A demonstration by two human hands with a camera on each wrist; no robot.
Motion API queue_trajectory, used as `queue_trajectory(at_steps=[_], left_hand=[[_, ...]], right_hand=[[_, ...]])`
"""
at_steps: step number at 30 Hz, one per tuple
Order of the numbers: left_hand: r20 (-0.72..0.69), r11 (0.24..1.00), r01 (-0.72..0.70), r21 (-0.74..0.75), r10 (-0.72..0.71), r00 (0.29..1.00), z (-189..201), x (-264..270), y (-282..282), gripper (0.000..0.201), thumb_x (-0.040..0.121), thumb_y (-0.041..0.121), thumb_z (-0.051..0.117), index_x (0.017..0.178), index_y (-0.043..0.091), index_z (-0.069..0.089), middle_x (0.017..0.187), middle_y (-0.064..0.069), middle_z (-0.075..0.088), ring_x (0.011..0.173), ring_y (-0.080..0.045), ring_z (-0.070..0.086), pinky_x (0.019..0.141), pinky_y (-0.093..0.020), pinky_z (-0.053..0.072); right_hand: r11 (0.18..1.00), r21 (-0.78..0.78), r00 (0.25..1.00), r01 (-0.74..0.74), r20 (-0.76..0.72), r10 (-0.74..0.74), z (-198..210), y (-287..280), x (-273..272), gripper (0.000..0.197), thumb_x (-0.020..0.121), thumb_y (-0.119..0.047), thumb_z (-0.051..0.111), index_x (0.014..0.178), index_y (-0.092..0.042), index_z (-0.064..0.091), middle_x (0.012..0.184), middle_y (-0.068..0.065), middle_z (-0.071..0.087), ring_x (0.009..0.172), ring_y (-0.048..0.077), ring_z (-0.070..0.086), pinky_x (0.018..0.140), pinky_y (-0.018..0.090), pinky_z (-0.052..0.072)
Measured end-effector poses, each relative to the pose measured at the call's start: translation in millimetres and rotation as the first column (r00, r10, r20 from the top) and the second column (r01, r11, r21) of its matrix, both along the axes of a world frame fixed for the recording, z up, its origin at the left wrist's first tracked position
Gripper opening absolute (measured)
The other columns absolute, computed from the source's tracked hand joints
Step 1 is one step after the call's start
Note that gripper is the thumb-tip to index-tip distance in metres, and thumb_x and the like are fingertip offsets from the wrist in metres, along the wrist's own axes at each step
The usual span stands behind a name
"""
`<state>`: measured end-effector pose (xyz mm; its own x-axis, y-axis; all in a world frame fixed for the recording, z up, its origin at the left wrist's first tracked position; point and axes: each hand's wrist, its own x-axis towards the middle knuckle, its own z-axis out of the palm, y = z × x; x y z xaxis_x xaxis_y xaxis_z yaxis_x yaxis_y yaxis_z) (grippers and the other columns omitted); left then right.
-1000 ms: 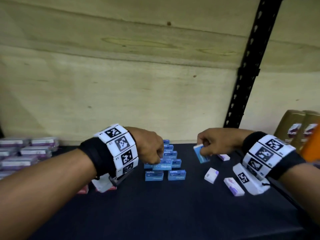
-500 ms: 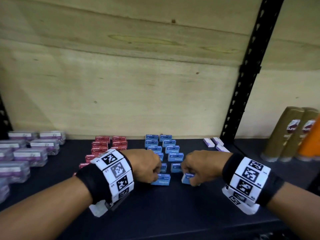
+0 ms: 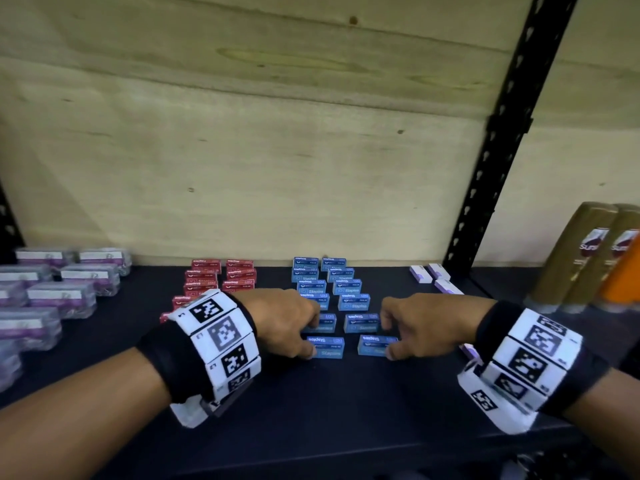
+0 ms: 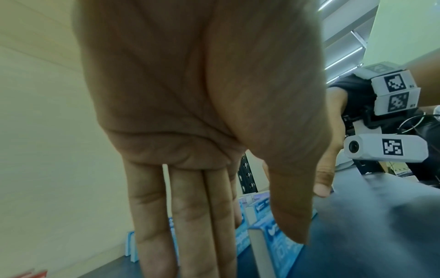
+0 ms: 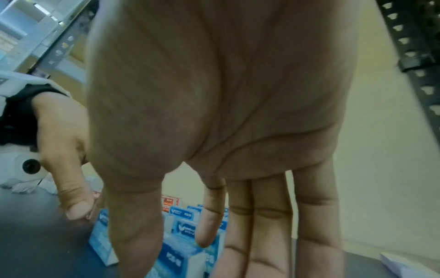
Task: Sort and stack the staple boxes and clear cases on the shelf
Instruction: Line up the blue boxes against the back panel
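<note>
Blue staple boxes [image 3: 348, 287] stand in two columns mid-shelf. My left hand [image 3: 301, 336] is at the left column's front end, thumb against the front-left blue box [image 3: 325, 347] and straight fingers by the box behind it. My right hand [image 3: 398, 336] mirrors it on the right column, with its thumb at the front-right blue box [image 3: 375, 345]. In the wrist views both hands [image 4: 190, 94] [image 5: 238, 94] show straight fingers pointing down at the blue boxes [image 5: 178, 259]. Red staple boxes [image 3: 221, 275] are stacked left of the blue ones. Clear cases [image 3: 62, 296] fill the far left.
Small white-and-purple boxes [image 3: 429, 273] lie at the back right beside the black shelf upright [image 3: 495, 140]. Brown bottles [image 3: 581, 258] and an orange one [image 3: 623, 271] stand beyond it. The black shelf [image 3: 311, 410] ends at a front edge near me; a plywood wall closes the back.
My right hand brought a blue box from the right side down to the front of the right column and its fingers straightened. My left hand shifted to the front-left box.
</note>
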<state>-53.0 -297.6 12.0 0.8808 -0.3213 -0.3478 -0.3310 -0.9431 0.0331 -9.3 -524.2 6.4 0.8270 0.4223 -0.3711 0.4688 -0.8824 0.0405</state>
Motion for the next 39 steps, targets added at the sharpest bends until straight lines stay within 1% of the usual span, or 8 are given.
queue_trajectory(at_steps=[7,13,15,18,22,28,34,39], left_hand=[[-0.031,0.994,0.060,0.087,-0.058,0.998,3,-2,-9,0.050,0.098,0.047,0.049,0.141,0.024,0.041,0.129,-0.001,0.057,0.111,-0.022,0.056,0.088,-0.033,0.045],[0.006,0.994,0.066,0.089,-0.067,0.998,-2,3,-10,0.022,0.098,0.036,0.049,0.112,0.019,0.051,0.092,0.003,0.049,0.084,-0.019,0.051,0.072,-0.031,0.041],[0.020,0.993,0.067,0.092,-0.069,0.997,-4,3,-10,0.016,0.098,0.035,0.049,0.106,0.020,0.049,0.091,0.004,0.048,0.084,-0.019,0.051,0.071,-0.031,0.040],[0.033,0.993,0.072,0.090,-0.075,0.997,-6,3,-11,0.019,0.098,0.031,0.047,0.110,0.018,0.051,0.095,0.002,0.051,0.086,-0.019,0.053,0.072,-0.031,0.042],[0.053,0.995,0.070,0.073,-0.074,0.996,-8,2,-11,0.021,0.098,0.031,0.047,0.113,0.016,0.052,0.096,0.002,0.051,0.085,-0.020,0.052,0.071,-0.030,0.041],[0.057,0.995,0.069,0.075,-0.073,0.996,-7,2,-15,0.026,0.098,0.030,0.046,0.118,0.015,0.050,0.105,-0.001,0.055,0.088,-0.019,0.050,0.074,-0.030,0.042],[0.057,0.998,0.050,0.048,-0.053,0.997,-8,2,-12,0.023,0.096,0.030,0.048,0.114,0.017,0.052,0.098,0.001,0.052,0.086,-0.018,0.051,0.073,-0.030,0.043],[0.068,0.999,0.047,0.021,-0.049,0.997,-10,3,-9,0.011,0.094,0.032,0.049,0.101,0.023,0.048,0.093,0.004,0.053,0.086,-0.018,0.054,0.075,-0.030,0.046]], right_hand=[[0.999,-0.021,0.999,0.027,-0.035,-0.028,0,1,-4,0.028,0.087,-0.052,0.062,0.105,-0.034,0.049,0.095,-0.009,0.058,0.088,0.014,0.058,0.080,0.033,0.047],[0.999,-0.037,1.000,0.027,-0.003,-0.028,-1,3,1,0.028,0.089,-0.047,0.062,0.108,-0.031,0.050,0.088,-0.011,0.055,0.085,0.015,0.056,0.077,0.033,0.045],[0.999,-0.039,1.000,0.020,-0.008,-0.020,-2,3,2,0.024,0.090,-0.046,0.061,0.106,-0.032,0.050,0.088,-0.012,0.054,0.087,0.015,0.056,0.077,0.032,0.044],[1.000,-0.010,1.000,0.010,-0.012,-0.010,-2,4,4,0.020,0.091,-0.044,0.061,0.105,-0.033,0.052,0.083,-0.014,0.052,0.082,0.011,0.053,0.074,0.030,0.041],[0.999,0.027,0.999,0.020,-0.027,-0.020,-1,4,7,0.020,0.090,-0.044,0.063,0.103,-0.032,0.053,0.081,-0.015,0.052,0.084,0.011,0.055,0.080,0.031,0.044],[0.997,0.050,0.998,0.056,-0.027,-0.055,-1,6,6,0.021,0.088,-0.043,0.066,0.103,-0.032,0.055,0.082,-0.015,0.054,0.081,0.009,0.054,0.076,0.029,0.042],[0.995,0.050,0.995,0.090,-0.040,-0.088,-1,11,5,0.021,0.088,-0.043,0.067,0.102,-0.033,0.056,0.090,-0.014,0.058,0.091,0.014,0.059,0.086,0.033,0.048],[0.992,0.050,0.992,0.113,-0.059,-0.110,0,14,6,0.021,0.086,-0.044,0.069,0.100,-0.035,0.056,0.096,-0.012,0.061,0.095,0.015,0.061,0.092,0.037,0.050]])
